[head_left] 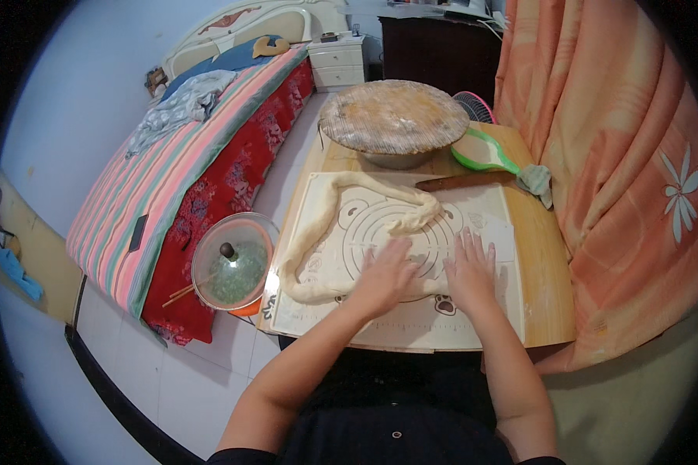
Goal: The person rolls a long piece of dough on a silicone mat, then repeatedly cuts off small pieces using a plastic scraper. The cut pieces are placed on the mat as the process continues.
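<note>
A long, thick rope of pale dough (310, 226) bends around a white printed kneading mat (488, 310) on a wooden board. One end curls in near the mat's middle, and the near stretch runs under my hands. My left hand (386, 273) lies palm down on this near stretch, fingers spread forward. To its right, my right hand (471, 267) also rests flat with fingers stretched out, over the right end of the near stretch. The palms hide part of the dough. Neither hand grips anything.
Behind the mat, a round woven cover (395, 116) sits on a bowl. Right of it are a green-rimmed scoop (485, 151), a dark wooden stick (465, 181) and a crumpled cloth (535, 186). A glass-lidded bowl (234, 263) stands left, beside the bed (202, 155). An orange curtain (597, 155) hangs right.
</note>
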### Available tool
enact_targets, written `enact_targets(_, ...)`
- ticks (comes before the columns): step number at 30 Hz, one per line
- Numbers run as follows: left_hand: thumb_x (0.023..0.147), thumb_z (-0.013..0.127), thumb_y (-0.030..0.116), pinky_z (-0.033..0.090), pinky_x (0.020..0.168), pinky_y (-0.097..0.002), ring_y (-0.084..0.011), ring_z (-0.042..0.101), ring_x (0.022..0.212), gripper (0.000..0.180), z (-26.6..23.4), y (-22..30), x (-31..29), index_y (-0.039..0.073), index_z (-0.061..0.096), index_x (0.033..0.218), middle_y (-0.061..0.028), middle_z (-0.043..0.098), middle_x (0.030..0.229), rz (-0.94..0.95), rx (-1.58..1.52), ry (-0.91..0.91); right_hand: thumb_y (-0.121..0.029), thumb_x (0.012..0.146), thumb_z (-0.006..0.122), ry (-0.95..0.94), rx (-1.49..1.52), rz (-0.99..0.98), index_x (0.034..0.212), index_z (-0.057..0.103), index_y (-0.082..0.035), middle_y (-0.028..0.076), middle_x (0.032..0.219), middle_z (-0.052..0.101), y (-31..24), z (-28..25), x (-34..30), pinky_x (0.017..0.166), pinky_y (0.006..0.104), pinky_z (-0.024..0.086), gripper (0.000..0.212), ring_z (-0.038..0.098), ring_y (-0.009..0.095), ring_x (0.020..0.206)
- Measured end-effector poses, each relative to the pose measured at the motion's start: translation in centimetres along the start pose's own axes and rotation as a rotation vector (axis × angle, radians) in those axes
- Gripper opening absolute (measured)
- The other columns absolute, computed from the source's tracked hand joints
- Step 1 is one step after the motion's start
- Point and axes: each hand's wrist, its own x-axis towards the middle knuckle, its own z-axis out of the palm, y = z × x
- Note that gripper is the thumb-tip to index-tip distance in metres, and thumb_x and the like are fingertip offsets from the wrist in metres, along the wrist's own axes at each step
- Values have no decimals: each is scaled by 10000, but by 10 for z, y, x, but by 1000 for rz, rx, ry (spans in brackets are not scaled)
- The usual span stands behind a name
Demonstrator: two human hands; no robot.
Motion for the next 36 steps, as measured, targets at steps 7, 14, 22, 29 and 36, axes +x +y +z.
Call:
enact_targets(7, 983, 486, 374, 212, 1159, -542, -262, 384, 1401, 531, -20, -34, -50, 89, 448, 1429, -95, 454, 1484, -66, 375, 80, -396, 980, 458, -313, -24, -299, 1497, 333, -36, 139, 1573, 304, -88, 16, -17, 1205, 473, 127, 642, 243, 275, 1470)
enact_targets(14, 941, 548, 400, 266, 1137, -528, -247, 434, 1362, 536, -12, -45, -77, 120, 492, 1394, -57, 507, 1439, 68, 404, 115, -435, 979, 444, -196, 94, -283, 1466, 377, -21, 141, 1551, 344, -72, 27, -52, 1185, 453, 189, 643, 322, 299, 1422)
enact_targets(22, 949, 543, 367, 221, 1164, -513, -256, 364, 1413, 580, -24, -45, -83, 102, 424, 1451, -72, 451, 1489, 28, 315, 72, -360, 941, 535, -141, -35, -363, 1443, 405, -16, 130, 1516, 390, -68, 13, -55, 1169, 480, 224, 622, 379, 318, 1370)
enact_targets(29, 956, 527, 378, 204, 1172, -512, -250, 334, 1432, 607, -20, -50, -90, 115, 382, 1484, -71, 409, 1521, 81, 317, 36, -423, 946, 517, -115, 24, -250, 1443, 410, -24, 161, 1513, 384, -54, 25, -52, 1168, 531, 177, 646, 330, 365, 1395)
enact_targets(36, 838, 680, 251, 357, 1076, -474, -291, 500, 1253, 508, -60, -80, -97, 97, 538, 1301, -115, 561, 1308, 80, 440, 170, -357, 914, 609, -162, 123, -396, 1381, 481, -54, 127, 1451, 463, -53, 9, -20, 1152, 472, 262, 572, 402, 306, 1348)
